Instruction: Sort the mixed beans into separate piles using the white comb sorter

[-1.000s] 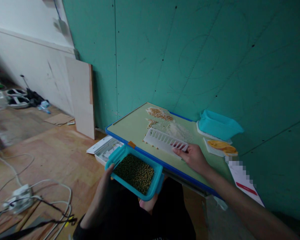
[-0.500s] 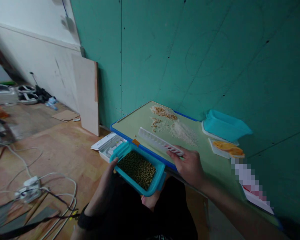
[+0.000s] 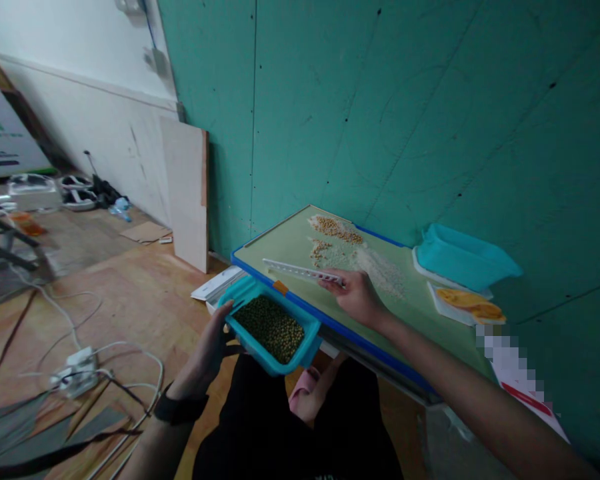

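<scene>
My left hand [image 3: 214, 343] grips the left end of a blue plastic container [image 3: 307, 337] just off the table's near edge. Dark green and tan beans [image 3: 270, 327] cover its bottom. My right hand [image 3: 355, 293] is closed on one end of a long white slotted plastic strip [image 3: 300, 269], held over the table and seen nearly edge-on. Beyond it on the green tabletop [image 3: 275, 250] lie a pile of tan beans [image 3: 335, 229], a smaller scatter of them [image 3: 321, 250] and a heap of white grains [image 3: 380, 267].
A second blue container [image 3: 465, 257] stands on a white lid at the table's right, by a yellow cloth [image 3: 473, 305] on a white tray. A white box [image 3: 217, 283] sits under the left corner. A power strip [image 3: 77, 373] with cables lies on the floor; a board [image 3: 185, 193] leans on the wall.
The white strip has turned from showing its slotted face to nearly edge-on, and my right hand has shifted slightly left and up. The view has swung a little left.
</scene>
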`<state>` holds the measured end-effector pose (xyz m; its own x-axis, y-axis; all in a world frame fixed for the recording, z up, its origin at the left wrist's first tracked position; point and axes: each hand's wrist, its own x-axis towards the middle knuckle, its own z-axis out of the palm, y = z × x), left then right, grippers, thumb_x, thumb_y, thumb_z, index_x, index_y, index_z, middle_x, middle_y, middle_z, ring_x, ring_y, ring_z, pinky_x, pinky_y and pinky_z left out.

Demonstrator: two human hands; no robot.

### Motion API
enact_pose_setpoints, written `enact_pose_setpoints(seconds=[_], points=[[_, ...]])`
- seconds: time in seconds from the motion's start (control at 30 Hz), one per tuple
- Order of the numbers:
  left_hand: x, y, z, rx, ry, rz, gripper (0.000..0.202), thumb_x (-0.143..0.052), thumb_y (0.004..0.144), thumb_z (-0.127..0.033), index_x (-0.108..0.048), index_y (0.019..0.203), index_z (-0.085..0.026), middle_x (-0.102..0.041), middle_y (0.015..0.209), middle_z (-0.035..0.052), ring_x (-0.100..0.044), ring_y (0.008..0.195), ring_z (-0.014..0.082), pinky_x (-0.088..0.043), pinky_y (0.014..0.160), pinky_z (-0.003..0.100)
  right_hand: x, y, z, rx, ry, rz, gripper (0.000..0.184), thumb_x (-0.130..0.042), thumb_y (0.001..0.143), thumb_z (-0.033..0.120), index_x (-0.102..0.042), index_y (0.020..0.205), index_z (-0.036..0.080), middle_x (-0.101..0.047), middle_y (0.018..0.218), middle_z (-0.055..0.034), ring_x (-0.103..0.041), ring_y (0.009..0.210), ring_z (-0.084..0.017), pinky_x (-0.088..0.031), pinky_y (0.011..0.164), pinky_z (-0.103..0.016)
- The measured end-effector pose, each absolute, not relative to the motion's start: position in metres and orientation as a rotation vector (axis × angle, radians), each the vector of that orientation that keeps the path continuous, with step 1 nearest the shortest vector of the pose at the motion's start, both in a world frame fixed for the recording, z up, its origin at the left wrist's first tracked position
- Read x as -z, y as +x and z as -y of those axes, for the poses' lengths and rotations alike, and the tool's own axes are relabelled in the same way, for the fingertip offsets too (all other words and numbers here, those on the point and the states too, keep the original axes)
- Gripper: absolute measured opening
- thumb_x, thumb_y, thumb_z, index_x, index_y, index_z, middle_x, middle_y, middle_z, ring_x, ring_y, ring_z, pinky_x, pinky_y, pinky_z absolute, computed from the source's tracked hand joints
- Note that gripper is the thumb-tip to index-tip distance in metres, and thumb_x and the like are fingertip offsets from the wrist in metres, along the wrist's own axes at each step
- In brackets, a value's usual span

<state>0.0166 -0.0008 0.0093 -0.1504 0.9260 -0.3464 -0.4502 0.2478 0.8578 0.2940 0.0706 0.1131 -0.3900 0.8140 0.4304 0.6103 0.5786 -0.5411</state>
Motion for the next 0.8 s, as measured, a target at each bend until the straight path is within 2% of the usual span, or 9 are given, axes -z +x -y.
enact_pose_setpoints(seconds=[0.17,0.3,0.43,0.5,0.6,0.8], points=[[-0.011,0.013,0.003,-1.301,0.546,-1.169,0.048,-0.075,0.075,-0.057,-0.068,0.108,-0.024,-0.069,0.086,0.0025,-0.066,0.072,0.0222,-0.059,0.061,0.035,-0.120,0.311,-0.045,-0.502,-1.106,2.076,0.023,-0.064,0.091,0.029,-0.081,0.107,0.023,-0.082,0.096,-0.0041,-0.077,0.084,-0.022,-0.059,0.074,-0.030],[-0.011,0.017,0.007,-1.248,0.545,-1.169,0.052,-0.073,0.077,-0.061,-0.070,0.110,-0.021,-0.073,0.091,0.0060,-0.068,0.078,0.0246,-0.059,0.067,0.038,-0.121,0.331,-0.066,-0.347,-1.252,1.864,0.023,-0.068,0.087,0.033,-0.081,0.099,0.019,-0.082,0.095,-0.0075,-0.077,0.088,-0.027,-0.060,0.078,-0.034],[-0.011,0.030,0.013,-1.188,0.562,-1.172,0.067,-0.071,0.079,-0.065,-0.067,0.129,-0.020,-0.077,0.110,0.0121,-0.071,0.099,0.0308,-0.060,0.077,0.040,-0.115,0.343,-0.106,-0.268,-1.460,1.698,0.017,-0.073,0.080,0.029,-0.080,0.084,0.015,-0.081,0.088,-0.0114,-0.077,0.083,-0.031,-0.059,0.079,-0.039],[-0.009,0.037,0.014,-1.174,0.522,-1.203,0.073,-0.070,0.080,-0.066,-0.062,0.137,-0.020,-0.077,0.117,0.0137,-0.071,0.106,0.0330,-0.060,0.079,0.043,-0.110,0.343,-0.120,-0.296,-1.494,1.677,0.014,-0.074,0.077,0.027,-0.079,0.082,0.015,-0.081,0.086,-0.0113,-0.077,0.082,-0.031,-0.059,0.080,-0.039],[-0.005,0.045,0.012,-1.202,0.461,-1.209,0.073,-0.069,0.084,-0.063,-0.059,0.142,-0.021,-0.075,0.125,0.0145,-0.070,0.111,0.0333,-0.061,0.081,0.043,-0.104,0.339,-0.130,-0.337,-1.494,1.673,0.012,-0.075,0.076,0.025,-0.079,0.082,0.015,-0.081,0.084,-0.0103,-0.076,0.083,-0.030,-0.058,0.080,-0.038],[-0.008,0.049,0.012,-1.215,0.443,-1.176,0.063,-0.067,0.087,-0.058,-0.061,0.139,-0.022,-0.078,0.118,0.0132,-0.073,0.108,0.0339,-0.062,0.080,0.044,-0.105,0.334,-0.136,-0.417,-1.467,1.697,0.011,-0.076,0.076,0.025,-0.079,0.082,0.016,-0.080,0.082,-0.0079,-0.076,0.085,-0.028,-0.058,0.083,-0.038]])
